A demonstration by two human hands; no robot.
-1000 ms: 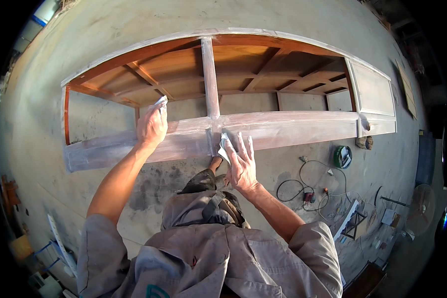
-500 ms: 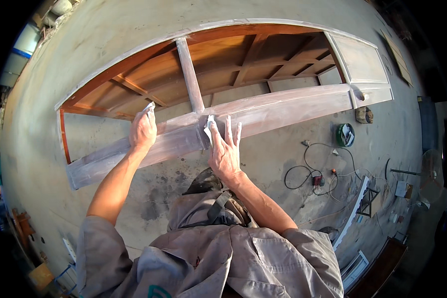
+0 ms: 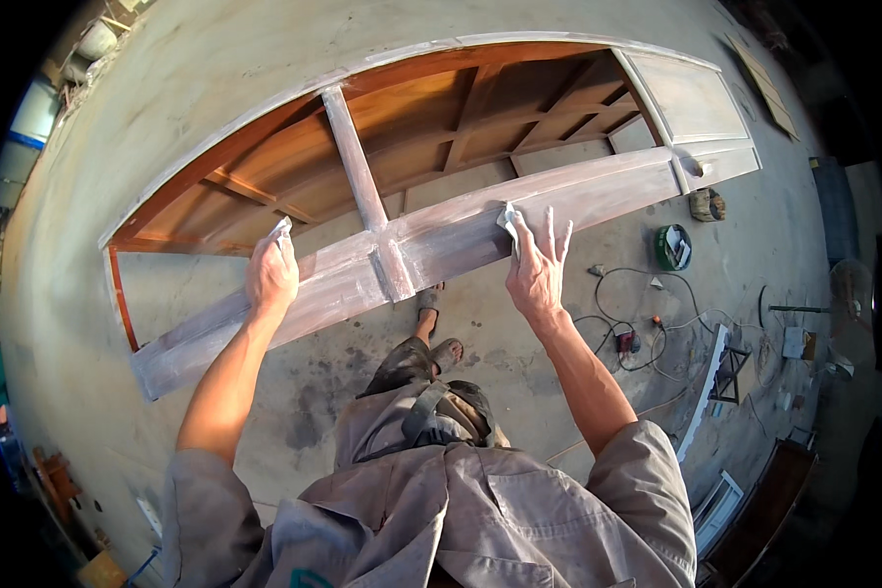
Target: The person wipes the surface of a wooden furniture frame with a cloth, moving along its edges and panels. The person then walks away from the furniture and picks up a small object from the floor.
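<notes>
Frame, wooden, long, low and openwork (image 3: 470, 44): lying across the floor (image 3: 304, 382) in front of the person, inner slats orange-brown, outer faces coated in pale dust or film.

Front rail (image 3: 598, 196), broad, whitish over reddish wood: part of the frame nearest the person, running from lower left to upper right.

Upright post (image 3: 353, 157), one: meets the rail between the two hands.

Left hand (image 3: 272, 274): at the rail's left stretch, fingers together and curled round a folded white pad (image 3: 282, 227), whose tip projects beyond them.

Right hand (image 3: 536, 274): on the right stretch, a second white pad (image 3: 508, 221) held at the index-finger side, outer fingers spread apart; thumb hidden.

Change noted: right hand shifted rightward, from beside the post's joint to well clear of it; left hand remains on its stretch. Judged meaning: the joint stands uncovered, and the rubbing on this side now falls on plain rail.

Sundries, right: green bucket (image 3: 672, 247); dark cable (image 3: 599, 294), looped on the floor.
</notes>
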